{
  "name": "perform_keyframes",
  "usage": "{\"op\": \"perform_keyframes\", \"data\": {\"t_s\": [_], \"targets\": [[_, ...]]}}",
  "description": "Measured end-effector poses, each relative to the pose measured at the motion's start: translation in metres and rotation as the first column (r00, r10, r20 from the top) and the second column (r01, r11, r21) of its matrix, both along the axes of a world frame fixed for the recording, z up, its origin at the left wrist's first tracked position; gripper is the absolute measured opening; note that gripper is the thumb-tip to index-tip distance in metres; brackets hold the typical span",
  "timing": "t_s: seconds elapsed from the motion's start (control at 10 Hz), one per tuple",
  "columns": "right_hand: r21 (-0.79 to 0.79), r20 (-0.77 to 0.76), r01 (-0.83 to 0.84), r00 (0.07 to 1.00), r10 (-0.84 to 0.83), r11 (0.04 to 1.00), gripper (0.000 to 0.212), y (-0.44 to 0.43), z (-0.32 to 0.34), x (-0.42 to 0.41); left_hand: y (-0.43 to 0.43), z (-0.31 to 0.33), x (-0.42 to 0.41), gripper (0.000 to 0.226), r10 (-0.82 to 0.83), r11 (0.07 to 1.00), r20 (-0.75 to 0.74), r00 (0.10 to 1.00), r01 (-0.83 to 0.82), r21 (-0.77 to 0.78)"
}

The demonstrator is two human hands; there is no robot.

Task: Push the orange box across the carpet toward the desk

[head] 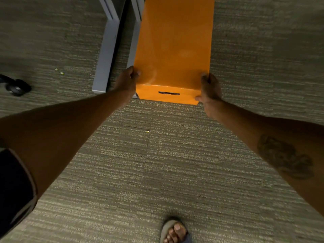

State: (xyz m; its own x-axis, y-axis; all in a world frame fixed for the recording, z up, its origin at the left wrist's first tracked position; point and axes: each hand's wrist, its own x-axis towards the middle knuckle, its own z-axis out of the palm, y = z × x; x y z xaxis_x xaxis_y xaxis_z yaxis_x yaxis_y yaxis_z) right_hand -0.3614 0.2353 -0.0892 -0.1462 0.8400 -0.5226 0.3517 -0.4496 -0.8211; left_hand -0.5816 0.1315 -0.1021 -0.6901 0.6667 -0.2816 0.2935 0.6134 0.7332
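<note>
A long, glossy orange box (174,42) lies on the grey-green carpet (133,172), running from the middle of the view up past the top edge. Its near end has a narrow black slot. My left hand (128,80) grips the near left corner, fingers curled over the top edge. My right hand (209,90) holds the near right corner, thumb on the end face. Both arms are stretched out straight. The box's far end is out of view.
Two pale grey desk legs (107,50) lie flat on the carpet just left of the box, the nearer one touching its left side. A black chair caster (16,87) sits at far left. My sandalled foot (175,231) stands at the bottom. Small scraps dot the carpet.
</note>
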Motion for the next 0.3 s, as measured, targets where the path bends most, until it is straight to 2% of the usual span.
{"op": "perform_keyframes", "data": {"t_s": [0.1, 0.2, 0.3], "targets": [[0.021, 0.01, 0.003, 1.0, -0.003, 1.0, 0.039, 0.002, -0.001, -0.003, 0.006, -0.003, -0.002, 0.02, 0.019, 1.0, -0.004, 1.0, -0.019, -0.01], [0.022, 0.034, -0.008, 0.999, 0.007, 1.0, 0.039, 0.003, -0.004, -0.006, 0.01, 0.001, 0.001, 0.025, 0.025, 1.0, -0.03, 0.999, -0.025, -0.013], [0.058, 0.112, -0.026, 0.994, 0.019, 0.998, 0.038, 0.003, 0.004, -0.009, 0.011, 0.011, 0.006, 0.02, 0.041, 0.998, -0.069, 0.997, -0.044, -0.037]]}}
